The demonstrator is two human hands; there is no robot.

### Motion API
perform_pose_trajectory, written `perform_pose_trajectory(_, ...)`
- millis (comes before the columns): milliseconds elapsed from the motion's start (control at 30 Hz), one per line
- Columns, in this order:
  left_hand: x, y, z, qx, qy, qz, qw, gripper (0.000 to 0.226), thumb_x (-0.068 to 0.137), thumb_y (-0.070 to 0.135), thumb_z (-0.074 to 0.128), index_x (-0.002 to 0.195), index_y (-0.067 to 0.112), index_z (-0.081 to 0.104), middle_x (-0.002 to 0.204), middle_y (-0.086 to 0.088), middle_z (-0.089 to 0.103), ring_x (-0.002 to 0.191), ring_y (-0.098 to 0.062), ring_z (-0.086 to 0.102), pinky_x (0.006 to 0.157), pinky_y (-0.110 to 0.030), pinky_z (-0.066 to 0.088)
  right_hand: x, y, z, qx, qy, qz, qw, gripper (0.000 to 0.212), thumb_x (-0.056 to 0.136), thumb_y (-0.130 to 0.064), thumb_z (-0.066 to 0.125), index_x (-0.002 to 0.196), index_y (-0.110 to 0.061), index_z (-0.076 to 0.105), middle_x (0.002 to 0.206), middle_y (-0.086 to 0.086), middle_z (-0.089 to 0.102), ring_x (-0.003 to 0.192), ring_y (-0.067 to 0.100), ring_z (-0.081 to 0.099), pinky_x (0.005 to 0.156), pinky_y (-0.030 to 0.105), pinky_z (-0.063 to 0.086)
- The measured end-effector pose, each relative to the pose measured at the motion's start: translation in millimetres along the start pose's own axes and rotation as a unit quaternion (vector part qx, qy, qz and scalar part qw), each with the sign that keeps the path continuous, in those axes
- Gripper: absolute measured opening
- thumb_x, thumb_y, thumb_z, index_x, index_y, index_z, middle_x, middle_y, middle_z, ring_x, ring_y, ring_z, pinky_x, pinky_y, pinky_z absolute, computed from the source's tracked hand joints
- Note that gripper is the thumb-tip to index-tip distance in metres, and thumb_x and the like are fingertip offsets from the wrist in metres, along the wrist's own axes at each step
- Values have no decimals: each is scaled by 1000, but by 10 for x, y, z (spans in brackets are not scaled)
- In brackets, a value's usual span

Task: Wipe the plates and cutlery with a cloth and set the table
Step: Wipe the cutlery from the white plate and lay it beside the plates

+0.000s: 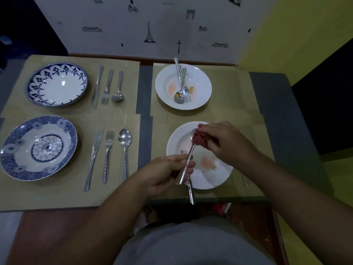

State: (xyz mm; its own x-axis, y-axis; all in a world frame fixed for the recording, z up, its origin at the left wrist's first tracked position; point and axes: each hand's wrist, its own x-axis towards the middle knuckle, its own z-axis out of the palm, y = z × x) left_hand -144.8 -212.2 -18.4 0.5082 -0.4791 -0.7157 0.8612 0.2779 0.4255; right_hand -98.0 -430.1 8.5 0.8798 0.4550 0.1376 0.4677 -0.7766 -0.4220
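Observation:
My left hand [168, 173] grips the handle of a spoon [188, 159] above the near white plate [179, 138]. My right hand [223, 140] holds a red cloth [199, 138] bunched round the spoon's bowl. A fork [191, 190] lies on that plate, partly hidden under my left hand. The plate shows pinkish and yellow stains [207, 161]. At the plate's right, a knife tip [246, 181] shows on the mat. The far white plate [200, 77] is stained and holds a spoon, a fork and a knife [181, 83].
On the left mats stand two blue-patterned plates [57, 85] [38, 148], each with a knife, fork and spoon laid to its right [108, 86] [108, 155]. A patterned wall backs the table. The table's front edge [210, 199] lies just below my hands.

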Motion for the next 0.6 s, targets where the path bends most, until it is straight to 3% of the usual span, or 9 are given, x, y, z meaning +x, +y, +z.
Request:
perform_pose_trajectory(100, 32, -2, 108, -33, -14, -28, 999, 29, 96, -2, 56, 124, 2, 65, 97, -7, 73, 82, -18, 68, 73, -30, 61, -32, 67, -48, 6, -14, -20, 1000, 36, 80, -3, 64, 114, -14, 68, 102, -1, 72, 89, 18, 61, 89, 27, 39)
perform_pose_trajectory(200, 106, -17, 289, -27, 13, -27, 999, 17, 92, -2, 63, 103, 7, 72, 87, -6, 75, 78, -16, 70, 72, -31, 62, -116, 192, -161, 23, -14, -30, 999, 36, 81, -3, 62, 114, -16, 68, 101, -4, 70, 87, 14, 58, 89, 31, 41)
perform_pose_trajectory(267, 190, -30, 439, -4, 41, -25, 999, 13, 91, -1, 65, 96, 9, 73, 85, -6, 75, 80, -15, 71, 80, -32, 61, -210, 324, -243, 30, -9, -32, 999, 39, 80, -3, 64, 117, -16, 67, 106, -4, 70, 92, 14, 59, 91, 31, 41)
perform_pose_trajectory(333, 312, -55, 613, 14, 62, -23, 998, 14, 93, 1, 64, 101, 9, 73, 88, -7, 76, 83, -16, 72, 86, -33, 59, -325, 496, -328, 26, 0, -24, 999, 41, 79, -3, 66, 118, -16, 68, 112, -3, 70, 98, 15, 60, 92, 26, 39)
perform_pose_trajectory(500, 697, -196, 1133, 33, 88, -16, 995, 28, 95, 1, 61, 123, 2, 66, 93, -8, 75, 84, -21, 72, 76, -31, 63, -630, 923, -586, 46, 11, -3, 999, 41, 76, 0, 69, 115, -14, 70, 115, -2, 70, 102, 11, 57, 92, 14, 33)
perform_pose_trajectory(600, 914, -295, 1432, 44, 91, -13, 995, 28, 96, -2, 59, 123, 1, 67, 103, -14, 75, 90, -24, 72, 80, -33, 62, -820, 1211, -690, 54, 21, 32, 998, 44, 76, 0, 70, 117, -17, 70, 115, -1, 70, 102, 17, 59, 91, 27, 44)
